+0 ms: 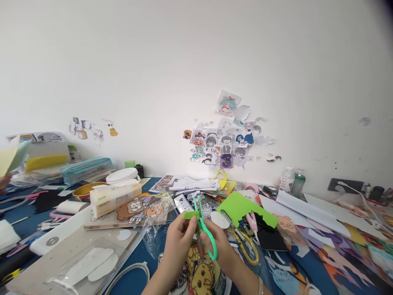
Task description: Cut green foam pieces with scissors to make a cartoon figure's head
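Green scrap: a small piece of green paper (190,214) is pinched in the lower middle of the frame, just above the blue table (138,278).
Left hand: the left hand (181,239) is closed on the scrap, fingertips at its lower edge.
Scissors: green-handled scissors (202,225) are gripped by the right hand (219,246), blades parted and pointed up beside the scrap.
Risk, fingers: the left fingertips are held very near the blades; a nick could be caused if the blades are shut with the scrap so short.
Risk, scrap: the piece is small and lightly held; it could be torn or cut crooked if it twists.
Green sheet: a larger green sheet (245,209) with a jagged edge is laid just right of the hands.
Risk, clutter: a slipped offcut could be lost among the paper cut-outs (202,274) below.
Tissue box: a tissue box (115,197) is set at left, well apart.
Wall: stickers (225,143) are stuck at centre.
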The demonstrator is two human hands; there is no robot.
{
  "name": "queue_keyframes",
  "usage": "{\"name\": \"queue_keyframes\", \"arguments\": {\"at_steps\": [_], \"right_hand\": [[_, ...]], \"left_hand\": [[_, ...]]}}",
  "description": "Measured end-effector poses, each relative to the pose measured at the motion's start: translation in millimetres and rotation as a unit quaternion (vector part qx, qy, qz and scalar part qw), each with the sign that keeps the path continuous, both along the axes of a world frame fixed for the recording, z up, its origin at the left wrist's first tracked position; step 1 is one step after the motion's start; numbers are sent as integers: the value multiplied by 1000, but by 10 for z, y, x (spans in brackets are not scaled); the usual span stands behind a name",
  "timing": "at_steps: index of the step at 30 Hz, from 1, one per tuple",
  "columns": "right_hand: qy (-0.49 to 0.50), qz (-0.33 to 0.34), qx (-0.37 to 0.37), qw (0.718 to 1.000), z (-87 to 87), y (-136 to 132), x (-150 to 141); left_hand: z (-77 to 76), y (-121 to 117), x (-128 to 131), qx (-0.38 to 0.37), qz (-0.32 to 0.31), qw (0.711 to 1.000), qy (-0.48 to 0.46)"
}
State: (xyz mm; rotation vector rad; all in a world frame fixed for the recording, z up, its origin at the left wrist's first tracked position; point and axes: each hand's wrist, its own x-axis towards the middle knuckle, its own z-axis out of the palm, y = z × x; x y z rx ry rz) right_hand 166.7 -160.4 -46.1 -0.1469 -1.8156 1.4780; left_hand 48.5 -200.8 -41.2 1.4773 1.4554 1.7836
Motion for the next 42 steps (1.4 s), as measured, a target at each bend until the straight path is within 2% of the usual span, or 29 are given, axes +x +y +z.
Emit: {"name": "queue_keyframes", "arguments": {"at_steps": [9,13,20,24,26,35,39,42], "right_hand": [[-17,14,3,1000,-35,22,-11],[-28,7,17,999,-77,38,-27],[-48,-10,28,998,-79,15,-18],[-41,-22,15,999,-48,2,-10],[-43,-31,13,998,-53,13,-12],[-41,0,-18,999,-75,61,-26],[-60,-15,-13,998,-43,56,-8],[-71,-30,2,997,-18,51,16]], "left_hand": [[102,-63,40,37,24,997,-59],[106,-64,29,50,36,997,-48],[55,-64,6,38,102,991,72],[15,-69,25,13,114,980,164],[9,-63,33,1,116,976,182],[40,4,-16,-39,53,994,87],[55,11,-32,-28,4,998,48],[87,-5,-21,-23,-6,1000,10]]}}
